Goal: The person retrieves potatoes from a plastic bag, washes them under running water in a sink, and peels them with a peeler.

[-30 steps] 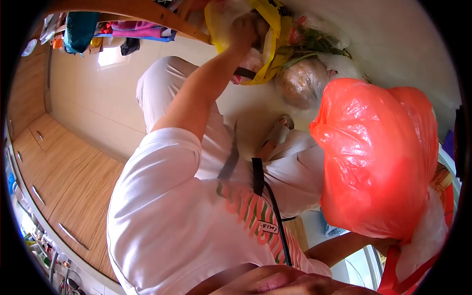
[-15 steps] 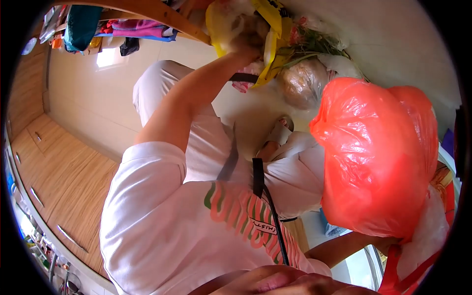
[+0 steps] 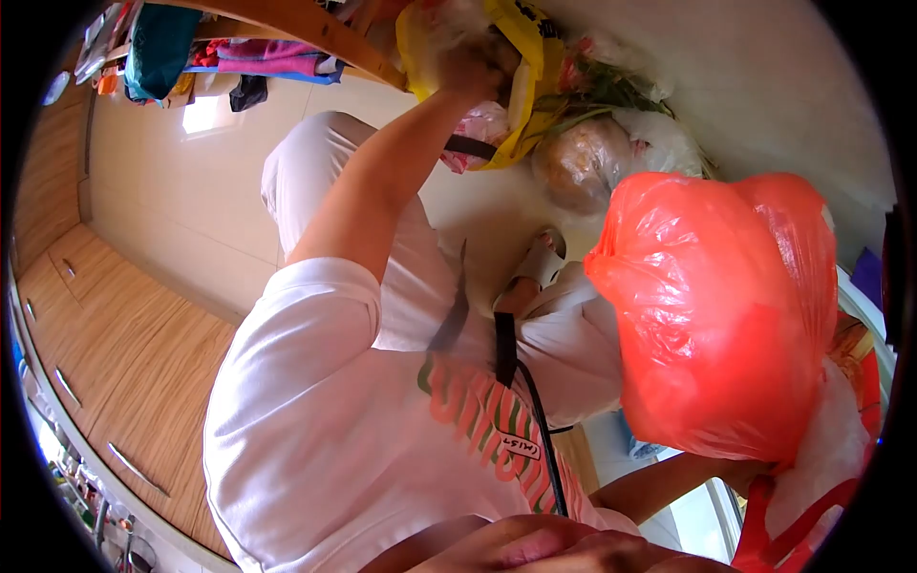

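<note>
My left hand is inside the mouth of a yellow plastic bag at the top, blurred, its fingers not distinct. Clear and pinkish plastic shows in and beside that bag. On the right, my right hand is at the lower edge of a large, full red plastic bag; the bag hides its fingers. Between the two bags, a round brownish item in clear plastic lies on the floor, with green leafy stalks behind it.
A wooden frame crosses the top left, with coloured cloths beyond it. Wooden cabinets line the left side. Red straps and whitish plastic are at lower right. My bent knees are over the tiled floor.
My left hand has shifted slightly within the yellow bag, and my left arm has bent and straightened a little. The red bag now sits slightly lower and further left in view.
</note>
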`<state>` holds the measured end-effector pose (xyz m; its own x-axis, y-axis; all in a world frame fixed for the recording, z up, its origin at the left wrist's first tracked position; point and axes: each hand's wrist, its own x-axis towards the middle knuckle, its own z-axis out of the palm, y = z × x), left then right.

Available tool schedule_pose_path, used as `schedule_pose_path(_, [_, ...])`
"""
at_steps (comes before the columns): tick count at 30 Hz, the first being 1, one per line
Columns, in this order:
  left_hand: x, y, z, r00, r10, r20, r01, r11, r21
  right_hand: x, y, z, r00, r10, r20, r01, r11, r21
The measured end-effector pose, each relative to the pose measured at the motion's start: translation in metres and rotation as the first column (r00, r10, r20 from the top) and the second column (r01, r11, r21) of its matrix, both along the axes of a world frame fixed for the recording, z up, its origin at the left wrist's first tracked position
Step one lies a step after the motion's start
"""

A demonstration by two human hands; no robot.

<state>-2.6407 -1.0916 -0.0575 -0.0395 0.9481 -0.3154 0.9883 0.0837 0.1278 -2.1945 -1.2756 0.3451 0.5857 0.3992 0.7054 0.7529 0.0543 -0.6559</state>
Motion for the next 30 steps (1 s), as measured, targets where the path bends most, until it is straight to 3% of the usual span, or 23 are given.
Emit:
schedule_pose_path(1, [0.002, 0.001, -0.003, 1.0, 0.008, -0.025, -0.009, 0.999, -0.034, 0.0, 0.0, 0.0, 1.0, -0.001, 0.003, 0.001, 1.0, -0.001])
schedule_pose_path(4, [-0.003, 0.004, -0.005, 0.984, 0.057, 0.171, -0.066, 0.997, 0.049, 0.0, 0.0, 0.001, 1.0, -0.007, -0.003, 0.007, 1.0, -0.004])
schedule_pose_path(6, [-0.01, 0.009, -0.054, 0.829, 0.152, 0.538, -0.273, 0.95, 0.152, -0.001, -0.001, 0.0, 1.0, -0.009, 0.0, 0.009, 1.0, -0.004])
schedule_pose_path(8, [-0.012, 0.015, -0.063, 0.785, 0.151, 0.601, -0.349, 0.909, 0.227, -0.001, 0.0, 0.003, 1.0, -0.012, 0.002, 0.012, 1.0, -0.004])
schedule_pose_path(10, [-0.014, 0.024, -0.057, 0.917, 0.127, 0.377, -0.26, 0.909, 0.326, -0.001, 0.0, 0.003, 1.0, -0.01, 0.003, 0.01, 1.0, -0.008])
schedule_pose_path(13, [-0.028, 0.041, -0.063, 0.873, -0.011, 0.488, -0.223, 0.88, 0.419, -0.001, 0.002, 0.003, 1.0, -0.016, 0.008, 0.016, 1.0, -0.01])
schedule_pose_path(16, [-0.042, 0.054, -0.032, 0.878, -0.007, 0.479, -0.05, 0.993, 0.106, -0.004, 0.0, 0.002, 1.0, -0.025, 0.014, 0.025, 1.0, -0.016])
schedule_pose_path(19, [-0.031, 0.054, -0.075, 0.979, -0.174, 0.11, 0.14, 0.954, 0.264, -0.006, -0.002, 0.003, 1.0, -0.021, 0.015, 0.021, 1.0, 0.0])
schedule_pose_path(22, [-0.022, 0.034, -0.025, 0.965, -0.253, -0.069, 0.262, 0.926, 0.271, -0.008, -0.003, 0.004, 1.0, -0.015, 0.022, 0.015, 1.0, -0.002])
schedule_pose_path(25, [-0.014, 0.028, 0.009, 0.977, -0.18, 0.111, 0.17, 0.981, 0.094, -0.011, -0.006, 0.005, 1.0, -0.023, 0.016, 0.023, 1.0, -0.003])
schedule_pose_path(28, [-0.022, 0.033, -0.03, 0.914, -0.237, 0.329, 0.185, 0.966, 0.182, -0.011, -0.005, 0.005, 1.0, -0.025, 0.017, 0.026, 1.0, -0.003])
schedule_pose_path(30, [-0.02, 0.026, -0.041, 0.916, -0.213, 0.339, 0.11, 0.948, 0.298, -0.013, -0.007, 0.007, 1.0, -0.02, 0.021, 0.02, 1.0, 0.003])
